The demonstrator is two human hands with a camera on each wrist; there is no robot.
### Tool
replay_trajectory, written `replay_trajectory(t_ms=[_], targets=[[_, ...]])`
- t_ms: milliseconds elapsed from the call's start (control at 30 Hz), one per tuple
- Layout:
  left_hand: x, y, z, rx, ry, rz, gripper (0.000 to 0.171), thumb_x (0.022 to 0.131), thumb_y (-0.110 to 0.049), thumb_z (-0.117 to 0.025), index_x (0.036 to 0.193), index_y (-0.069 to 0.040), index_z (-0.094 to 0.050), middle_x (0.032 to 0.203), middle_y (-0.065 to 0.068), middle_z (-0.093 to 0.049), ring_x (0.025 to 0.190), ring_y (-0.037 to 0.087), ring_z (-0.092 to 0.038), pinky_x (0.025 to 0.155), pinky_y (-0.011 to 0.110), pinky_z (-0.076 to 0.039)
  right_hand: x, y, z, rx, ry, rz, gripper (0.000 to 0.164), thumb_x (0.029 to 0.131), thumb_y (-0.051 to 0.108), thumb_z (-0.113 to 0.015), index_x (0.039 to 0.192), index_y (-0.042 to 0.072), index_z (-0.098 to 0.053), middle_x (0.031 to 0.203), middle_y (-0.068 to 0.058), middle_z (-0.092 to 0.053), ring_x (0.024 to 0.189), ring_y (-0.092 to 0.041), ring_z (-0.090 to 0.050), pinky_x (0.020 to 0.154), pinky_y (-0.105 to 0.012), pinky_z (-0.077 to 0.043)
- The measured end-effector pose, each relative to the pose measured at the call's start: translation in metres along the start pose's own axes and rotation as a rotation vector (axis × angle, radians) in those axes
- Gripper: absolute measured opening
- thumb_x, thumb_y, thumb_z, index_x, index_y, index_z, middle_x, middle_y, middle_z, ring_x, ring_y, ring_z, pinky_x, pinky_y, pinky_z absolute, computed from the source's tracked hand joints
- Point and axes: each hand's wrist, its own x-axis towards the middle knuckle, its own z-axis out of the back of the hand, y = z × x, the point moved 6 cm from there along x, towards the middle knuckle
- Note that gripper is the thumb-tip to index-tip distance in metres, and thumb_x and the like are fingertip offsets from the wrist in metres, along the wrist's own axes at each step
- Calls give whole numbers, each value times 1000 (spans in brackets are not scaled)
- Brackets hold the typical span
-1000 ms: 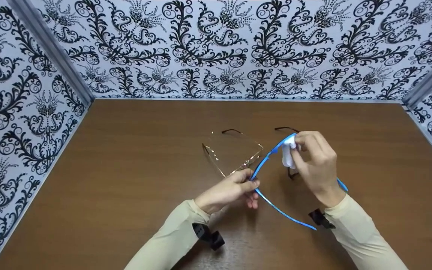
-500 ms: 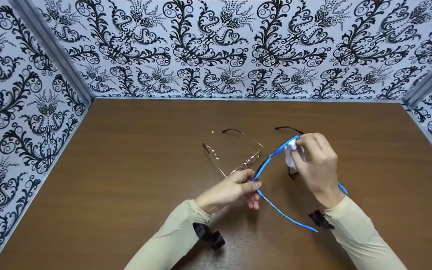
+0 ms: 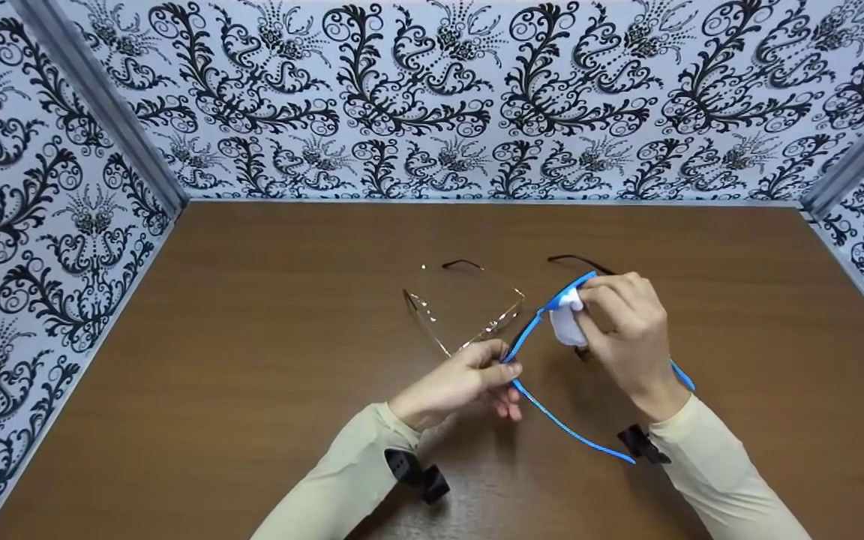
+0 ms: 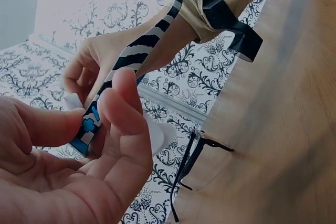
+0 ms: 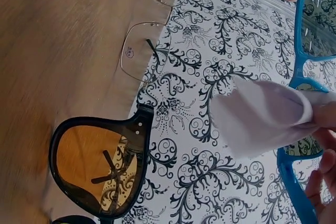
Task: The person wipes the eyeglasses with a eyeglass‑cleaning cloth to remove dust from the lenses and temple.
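Note:
Blue-framed sunglasses (image 3: 561, 425) are held up over the table, one temple reaching toward the front. My left hand (image 3: 462, 379) pinches them near the hinge between thumb and fingers. The left wrist view shows black-and-white stripes on the temple (image 4: 139, 53). A white cloth (image 3: 568, 327) is pinched in my right hand (image 3: 631, 330), whose fingers are at the far lens. Seen from the right wrist, the cloth (image 5: 257, 119) hangs loose beside the blue frame (image 5: 297, 40) and covers part of the bridge and one lens.
Gold wire-rimmed glasses (image 3: 493, 325) lie on the brown table (image 3: 289, 315), behind my left hand. Black-framed glasses with orange lenses (image 5: 89, 156) rest to the right, partly hidden in the head view by my right hand. Patterned walls (image 3: 432, 97) enclose the table.
My right hand has slid the cloth slightly left and down along the lens, toward the bridge. The far end of the sunglasses has dipped a little; my left hand keeps its hold.

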Motion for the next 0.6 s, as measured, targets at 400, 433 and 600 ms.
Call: replay_trajectory(t_ms=[400,433,600], targets=[[0,-3,9,24,-88,-20,8,96,0,-52,88,1,-52,69,16,-66,59,16,-66,60,27,-55,2,-6,15,71,-106,-319,17,73,-23,-63,84,-10,-62,80,-16,-59,70,-12,-53,63,-16,-43],[1,-3,10,19,-95,-20,9,96,0,-53,87,1,-53,70,18,-66,59,16,-66,61,28,-55,3,-6,16,100,-112,-334,17,73,-23,-63,85,-11,-62,81,-17,-59,71,-11,-54,62,-16,-43],[1,-3,19,15,-144,-11,10,95,0,-54,85,-1,-52,77,30,-65,60,16,-66,64,33,-57,9,4,17,243,-79,-388,21,74,-23,-63,92,-11,-63,88,-16,-62,75,-13,-59,56,-15,-41]])
